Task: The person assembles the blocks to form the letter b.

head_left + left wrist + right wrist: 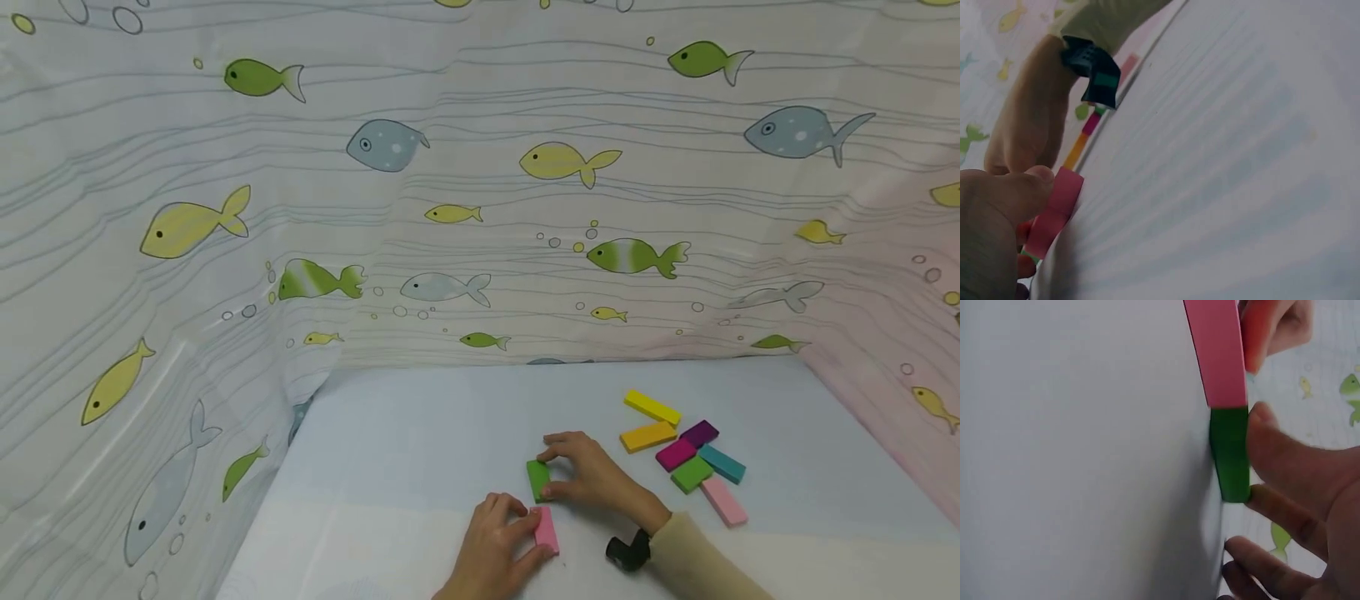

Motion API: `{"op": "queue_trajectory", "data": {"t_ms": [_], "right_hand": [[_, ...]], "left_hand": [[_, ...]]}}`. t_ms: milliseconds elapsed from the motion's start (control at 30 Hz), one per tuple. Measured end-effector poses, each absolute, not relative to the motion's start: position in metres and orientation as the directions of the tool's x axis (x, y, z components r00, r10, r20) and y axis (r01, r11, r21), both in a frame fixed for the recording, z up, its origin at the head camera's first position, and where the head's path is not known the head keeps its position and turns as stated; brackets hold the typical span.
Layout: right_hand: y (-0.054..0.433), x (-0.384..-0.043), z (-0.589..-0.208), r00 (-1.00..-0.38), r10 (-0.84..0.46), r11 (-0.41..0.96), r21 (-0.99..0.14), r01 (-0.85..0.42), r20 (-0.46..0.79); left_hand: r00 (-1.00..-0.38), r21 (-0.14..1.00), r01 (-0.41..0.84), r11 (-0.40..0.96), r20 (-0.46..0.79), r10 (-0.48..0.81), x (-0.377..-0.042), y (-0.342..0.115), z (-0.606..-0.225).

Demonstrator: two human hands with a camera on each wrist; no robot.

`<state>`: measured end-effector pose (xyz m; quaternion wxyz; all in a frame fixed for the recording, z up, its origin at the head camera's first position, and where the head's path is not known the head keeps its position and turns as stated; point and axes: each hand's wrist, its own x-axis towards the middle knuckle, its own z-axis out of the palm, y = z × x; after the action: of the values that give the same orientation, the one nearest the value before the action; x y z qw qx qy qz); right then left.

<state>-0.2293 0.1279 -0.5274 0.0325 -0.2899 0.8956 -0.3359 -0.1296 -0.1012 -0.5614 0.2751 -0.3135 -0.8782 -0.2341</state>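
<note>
And here, at the near side of the white table [390,450], both hands are at work! The left hand [491,546] pinches a pink block [546,532] between thumb and fingers; the right hand [596,475], reaching in from the right, grips a green block [537,481] just on the far side of it, the pair running nearly end to end. Over on the right, a loose cluster: yellow block [652,407] farthest, orange block [648,437] next, then purple [700,433], magenta [677,454], teal [722,464] and another green [692,474], with a second pink [724,502] nearest. Behind it all, a fish-print cloth [510,242]!
</note>
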Motion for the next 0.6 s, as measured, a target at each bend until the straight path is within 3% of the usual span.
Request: {"op": "queue_trajectory", "data": {"t_ms": [200, 600], "right_hand": [[0.1261, -0.2286, -0.5346, -0.824, -0.553, 0.55, -0.688, -0.473, 0.124], [0.1255, -0.2263, -0.5357, -0.816, -0.562, 0.543, -0.683, -0.489, 0.137]], "left_hand": [[-0.606, 0.195, 0.702, 0.685, 0.669, 0.43, -0.1308, -0.0995, -0.5629], [-0.605, 0.183, 0.695, 0.695, 0.671, 0.428, -0.1313, -0.0997, -0.563]]}}
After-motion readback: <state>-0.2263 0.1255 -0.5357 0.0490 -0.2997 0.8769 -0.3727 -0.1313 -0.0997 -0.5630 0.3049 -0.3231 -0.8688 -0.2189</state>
